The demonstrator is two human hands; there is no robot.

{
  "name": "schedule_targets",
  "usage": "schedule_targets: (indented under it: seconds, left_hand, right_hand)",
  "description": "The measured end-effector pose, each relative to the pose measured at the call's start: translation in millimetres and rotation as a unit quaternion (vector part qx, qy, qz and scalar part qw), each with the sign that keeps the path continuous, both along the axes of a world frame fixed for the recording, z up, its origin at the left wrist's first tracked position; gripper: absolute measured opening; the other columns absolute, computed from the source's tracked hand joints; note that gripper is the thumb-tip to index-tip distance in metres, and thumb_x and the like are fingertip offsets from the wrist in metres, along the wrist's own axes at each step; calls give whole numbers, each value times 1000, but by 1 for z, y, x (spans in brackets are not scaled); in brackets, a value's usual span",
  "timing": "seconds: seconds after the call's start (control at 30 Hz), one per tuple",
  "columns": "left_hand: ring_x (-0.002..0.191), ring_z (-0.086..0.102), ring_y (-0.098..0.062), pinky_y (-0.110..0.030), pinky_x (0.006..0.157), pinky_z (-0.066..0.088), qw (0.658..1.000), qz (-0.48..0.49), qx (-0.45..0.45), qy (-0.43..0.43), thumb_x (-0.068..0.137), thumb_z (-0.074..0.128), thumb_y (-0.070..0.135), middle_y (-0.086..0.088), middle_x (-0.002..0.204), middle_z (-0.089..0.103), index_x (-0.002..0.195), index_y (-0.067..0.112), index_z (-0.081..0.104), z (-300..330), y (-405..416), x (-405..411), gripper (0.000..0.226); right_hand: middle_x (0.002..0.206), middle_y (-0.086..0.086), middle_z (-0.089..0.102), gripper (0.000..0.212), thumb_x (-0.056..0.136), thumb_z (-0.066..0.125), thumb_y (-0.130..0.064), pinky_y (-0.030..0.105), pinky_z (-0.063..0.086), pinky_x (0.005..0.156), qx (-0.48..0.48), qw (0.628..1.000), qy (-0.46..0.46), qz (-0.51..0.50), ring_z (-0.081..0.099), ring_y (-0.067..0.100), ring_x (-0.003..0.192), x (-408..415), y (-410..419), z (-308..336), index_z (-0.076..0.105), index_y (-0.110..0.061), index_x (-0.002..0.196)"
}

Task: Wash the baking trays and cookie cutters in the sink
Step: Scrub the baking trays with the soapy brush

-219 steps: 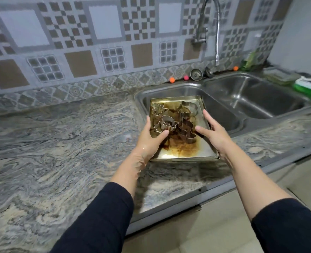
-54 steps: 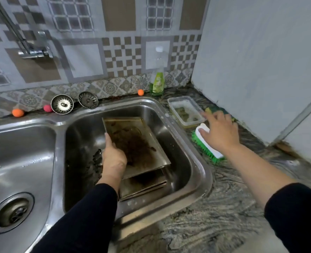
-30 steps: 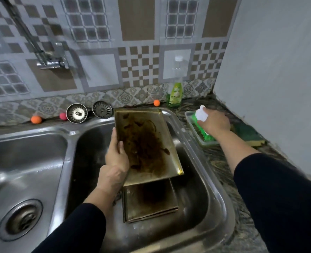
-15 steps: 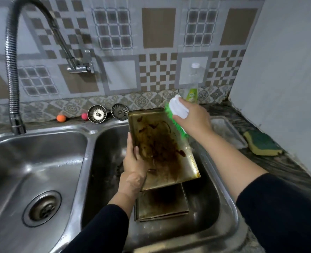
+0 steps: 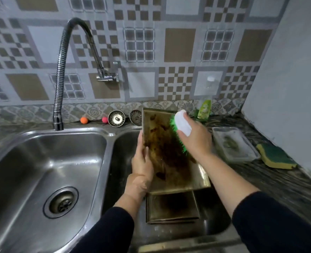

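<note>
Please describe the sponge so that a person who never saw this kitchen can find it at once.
Start at the double sink and go right along the dark counter toward the plain wall. Past the clear plastic container lies the sponge. It alone is soft, yellow below with a dark green top.

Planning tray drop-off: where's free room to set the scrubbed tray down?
Left basin is bare around its drain. Right basin is crowded: second tray on its floor. Right counter holds plastic container and sponge; bare strip nearer the front edge.
</note>
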State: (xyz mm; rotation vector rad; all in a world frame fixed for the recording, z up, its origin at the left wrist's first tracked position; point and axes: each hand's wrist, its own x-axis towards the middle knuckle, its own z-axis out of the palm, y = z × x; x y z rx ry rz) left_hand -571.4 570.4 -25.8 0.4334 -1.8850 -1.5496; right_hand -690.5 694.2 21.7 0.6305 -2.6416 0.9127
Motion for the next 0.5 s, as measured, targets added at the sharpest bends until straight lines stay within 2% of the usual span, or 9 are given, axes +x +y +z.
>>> schedule_targets:
  seconds: [0.03,0.07,0.13,0.23,0.33,0.4,0.5]
  left_hand:
    - [122,31,16,-8,104,24,1000,-6,2,4,101,35,7,38,129,36,142,48,29,-1,3,-1,57]
    - [122,31,18,-8,104,24,1000,-4,7,11,101,35,7,40,128,35,141,47,29,0,5,-2,57]
    - [122,29,19,3,98,23,999,12,25,29,101,35,5,37,131,34,145,38,30,4,1,-6,55]
    - [116,29,20,11,88,22,997,55,45,37,101,35,3,27,132,34,148,26,30,6,-14,-9,52]
    - [112,32,21,10,85,23,995,78,55,24,101,35,6,30,128,36,148,32,29,0,-26,-7,54]
    - [110,32,25,10,86,24,996,69,52,26,101,35,6,31,128,36,148,32,28,1,-26,-6,54]
    - [111,29,32,9,91,23,998,34,24,39,101,36,4,31,133,34,148,31,29,7,-20,-8,55]
  right_hand:
    - [135,6,55,63,89,60,-38,37,45,92,10,1000,3,-7,53,28,121,-14,-6,12,35,-31,146]
    - [137,5,54,63,89,60,-38,37,45,93,16,1000,2,-6,53,28,121,-22,-10,21,35,-31,146]
    - [135,4,55,63,89,61,-38,36,46,91,26,1000,-7,12,55,28,119,-15,-15,25,36,-33,146]
    - [129,0,59,62,87,62,-37,31,46,86,1,998,-47,44,57,23,114,35,-14,-2,37,-39,143]
    - [133,-7,57,63,85,62,-39,32,47,89,-18,996,-30,85,57,18,116,90,-9,-31,36,-43,143]
    - [132,-7,58,63,84,63,-40,32,47,86,-22,996,-10,82,58,20,114,84,-9,-28,37,-44,142]
    - [129,0,61,63,86,63,-39,31,47,83,-18,999,-5,38,59,25,111,31,-15,0,38,-40,143]
